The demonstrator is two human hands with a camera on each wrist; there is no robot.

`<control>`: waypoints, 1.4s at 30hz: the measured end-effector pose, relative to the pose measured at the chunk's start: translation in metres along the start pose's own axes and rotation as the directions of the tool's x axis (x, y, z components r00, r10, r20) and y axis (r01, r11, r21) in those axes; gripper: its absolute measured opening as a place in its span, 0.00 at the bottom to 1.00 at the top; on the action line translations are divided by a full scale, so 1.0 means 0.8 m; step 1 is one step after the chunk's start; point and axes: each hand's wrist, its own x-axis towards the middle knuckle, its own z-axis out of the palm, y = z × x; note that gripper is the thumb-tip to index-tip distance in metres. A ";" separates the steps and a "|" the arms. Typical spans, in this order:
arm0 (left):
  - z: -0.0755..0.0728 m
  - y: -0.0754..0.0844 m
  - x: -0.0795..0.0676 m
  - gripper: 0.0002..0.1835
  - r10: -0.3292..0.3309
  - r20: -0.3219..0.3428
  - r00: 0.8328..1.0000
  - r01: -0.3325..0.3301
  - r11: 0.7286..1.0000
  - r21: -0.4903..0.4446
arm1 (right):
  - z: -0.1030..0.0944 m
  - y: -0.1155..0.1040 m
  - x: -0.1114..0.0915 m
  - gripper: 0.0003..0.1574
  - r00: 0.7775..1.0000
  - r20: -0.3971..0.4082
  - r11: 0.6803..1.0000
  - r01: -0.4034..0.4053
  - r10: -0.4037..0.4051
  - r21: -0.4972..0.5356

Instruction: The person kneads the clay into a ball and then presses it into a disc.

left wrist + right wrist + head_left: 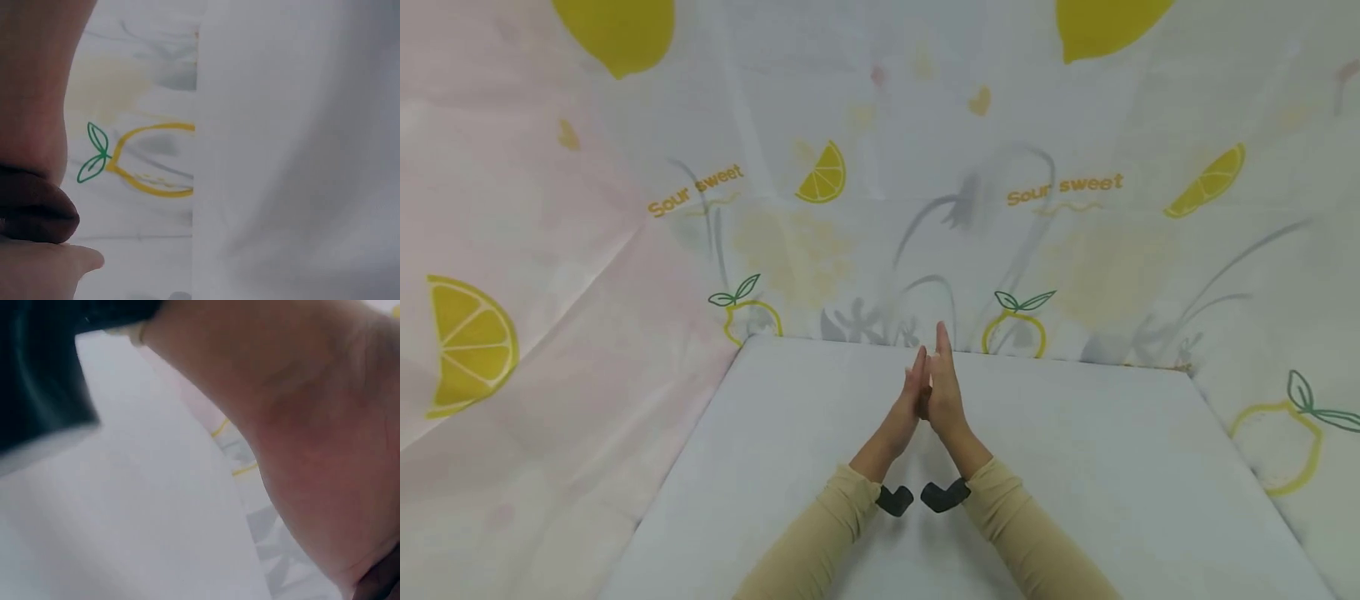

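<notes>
In the head view, my left hand (pixel 904 415) and right hand (pixel 946 398) meet above the white table, fingers pointing up and away. The right fingers are straight and reach higher than the left ones. The hands touch near the fingers, and the wrists spread apart below. A dark, shaded patch shows between the palms; whether it is only skin in shadow I cannot tell. No object is plainly seen in either hand. The left wrist view has hand skin along its left edge, and in the right wrist view a wrist and palm edge fill the right side.
A white tabletop (pixel 820 400) lies under the arms. Behind and beside it hangs a pale cloth (pixel 910 125) printed with lemons and lettering. Black wrist pieces (pixel 895 501) sit at the cuffs of the beige sleeves (pixel 820 533).
</notes>
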 end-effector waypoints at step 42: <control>-0.010 0.001 0.016 0.48 -0.064 -0.121 0.991 0.050 0.993 -0.110 | 0.025 -0.024 -0.026 0.40 0.988 0.144 0.963 0.096 -0.060 -0.251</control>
